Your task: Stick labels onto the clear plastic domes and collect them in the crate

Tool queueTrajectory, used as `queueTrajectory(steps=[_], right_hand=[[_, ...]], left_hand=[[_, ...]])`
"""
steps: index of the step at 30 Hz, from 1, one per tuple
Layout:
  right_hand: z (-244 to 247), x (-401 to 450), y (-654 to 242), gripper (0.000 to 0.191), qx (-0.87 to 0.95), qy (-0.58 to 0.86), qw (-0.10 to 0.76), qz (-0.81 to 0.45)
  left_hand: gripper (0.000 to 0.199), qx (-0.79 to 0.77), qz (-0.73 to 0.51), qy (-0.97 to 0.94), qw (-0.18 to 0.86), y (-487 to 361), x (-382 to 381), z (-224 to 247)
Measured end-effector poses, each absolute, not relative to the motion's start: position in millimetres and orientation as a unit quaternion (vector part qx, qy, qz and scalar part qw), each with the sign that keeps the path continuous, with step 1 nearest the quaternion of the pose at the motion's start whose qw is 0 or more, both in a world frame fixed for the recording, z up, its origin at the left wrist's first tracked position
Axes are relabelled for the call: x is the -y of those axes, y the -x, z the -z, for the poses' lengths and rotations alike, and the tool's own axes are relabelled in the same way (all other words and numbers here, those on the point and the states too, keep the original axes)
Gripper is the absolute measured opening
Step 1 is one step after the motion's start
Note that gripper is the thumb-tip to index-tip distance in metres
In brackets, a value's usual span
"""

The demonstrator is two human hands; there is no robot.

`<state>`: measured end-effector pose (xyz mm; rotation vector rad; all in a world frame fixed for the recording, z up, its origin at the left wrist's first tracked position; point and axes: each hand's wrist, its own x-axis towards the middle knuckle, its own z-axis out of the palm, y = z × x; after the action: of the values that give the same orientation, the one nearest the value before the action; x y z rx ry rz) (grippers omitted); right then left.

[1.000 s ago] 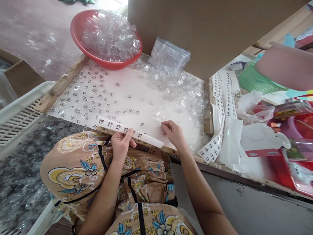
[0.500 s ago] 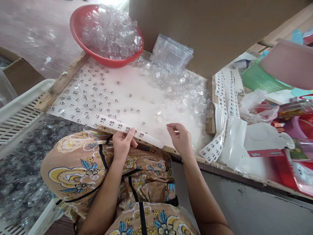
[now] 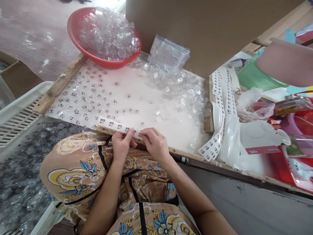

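Observation:
A white strip of panda stickers (image 3: 111, 123) lies along the near wooden edge of the tray. My left hand (image 3: 122, 143) pinches the strip from below with the thumb on top. At the strip's right part, my right hand (image 3: 155, 143) is closed, thumb and forefinger together on it beside a printed panda; whether a sticker is lifted cannot be seen. Beyond the hands, small transparent plastic pieces with panda stickers (image 3: 91, 94) spread over the left side of the white tray surface (image 3: 137, 86). Unmarked transparent plastic pieces (image 3: 181, 88) are heaped at the right and back.
A red basin (image 3: 75, 36) heaped with transparent pieces stands at the back left. Beside it leans a transparent plastic box (image 3: 168, 52) near a large cardboard box (image 3: 195, 32). More sticker strips (image 3: 212, 145) lie right of the wooden rim. A white crate (image 3: 26, 111) with many pieces is at left.
My right hand has moved left and down from over the tray to the strip, its fingers now closed on it. My left hand keeps its hold. The view has shifted slightly.

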<state>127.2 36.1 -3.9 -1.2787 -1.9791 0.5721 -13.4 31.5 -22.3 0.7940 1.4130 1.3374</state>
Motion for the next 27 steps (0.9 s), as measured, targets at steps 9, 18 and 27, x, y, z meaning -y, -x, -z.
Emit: queueTrajectory(steps=[9, 18, 27], right_hand=[[7, -61, -187, 0.010, 0.572, 0.608, 0.445, -0.324], [31, -61, -213, 0.025, 0.502, 0.681, 0.338, -0.412], [31, -64, -207, 0.022, 0.549, 0.698, 0.297, -0.352]], left_hand=[[0.040, -0.587, -0.554, -0.319, 0.497, 13, -32, 21], [0.034, -0.586, -0.559, -0.310, 0.497, 12, -31, 25], [0.037, -0.587, -0.558, -0.315, 0.495, 11, -32, 24]])
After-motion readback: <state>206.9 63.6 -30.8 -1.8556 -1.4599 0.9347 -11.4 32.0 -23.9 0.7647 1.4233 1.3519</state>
